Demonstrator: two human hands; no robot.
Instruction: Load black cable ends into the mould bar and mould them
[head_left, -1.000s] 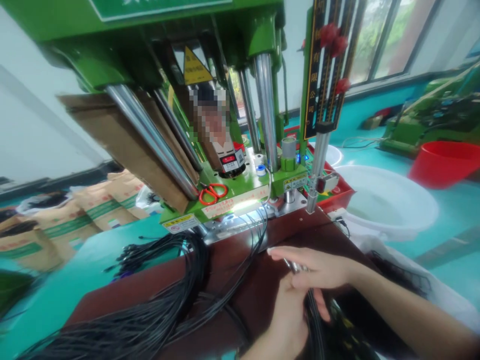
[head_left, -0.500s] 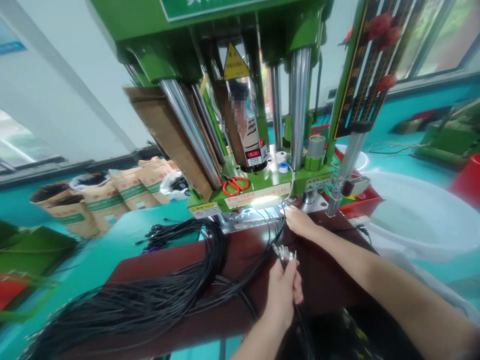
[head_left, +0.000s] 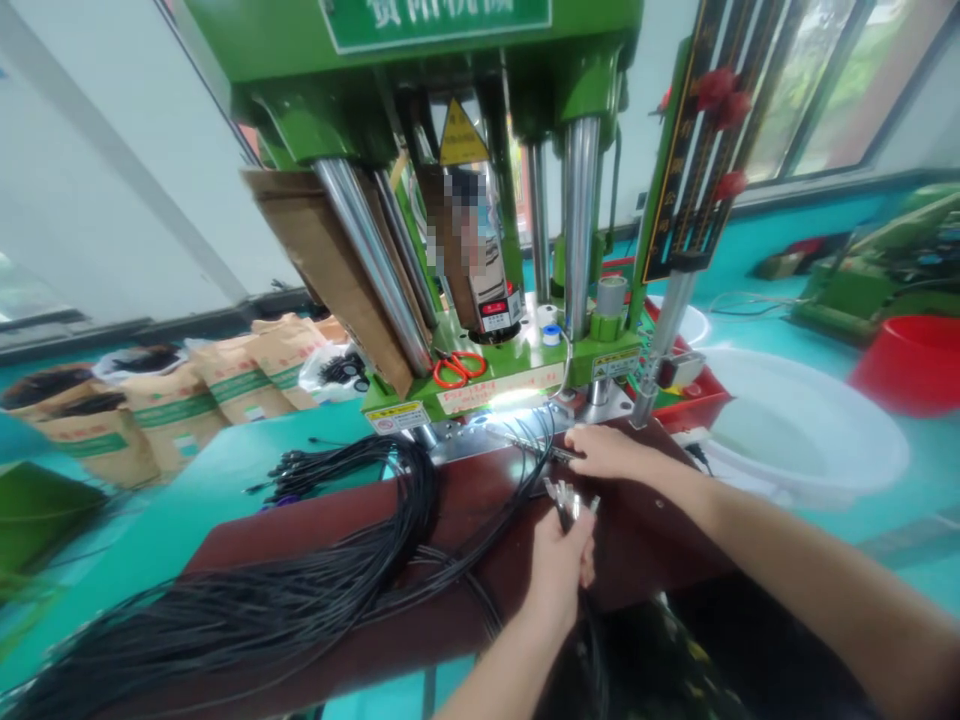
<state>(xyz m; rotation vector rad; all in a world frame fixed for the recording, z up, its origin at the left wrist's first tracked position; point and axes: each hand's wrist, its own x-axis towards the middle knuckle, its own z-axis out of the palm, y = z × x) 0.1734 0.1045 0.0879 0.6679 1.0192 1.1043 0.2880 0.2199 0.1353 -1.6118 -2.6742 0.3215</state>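
My left hand [head_left: 559, 560] is closed round a bundle of black cables [head_left: 594, 650], whose silvery connector ends [head_left: 570, 498] stick up above the fingers. Further forward, my right hand [head_left: 604, 450] has its fingers together on one end of a slim metal tool [head_left: 551, 450] beside the machine's lit base plate [head_left: 461, 437]. Several thin cables [head_left: 517, 495] run from that plate toward the left. A large bundle of black cables [head_left: 300, 590] lies across the brown tabletop [head_left: 277, 530].
The green press [head_left: 480, 395] stands in front, with orange-handled scissors [head_left: 459, 370] on its ledge. Paper sacks [head_left: 176, 410] stand at the left. A red tray [head_left: 694, 400] and a white tub [head_left: 810, 420] are at the right.
My right hand has drawn back slightly from the plate, and the metal tool now shows at its fingers. My left hand still grips the cables. The view has shifted a little.
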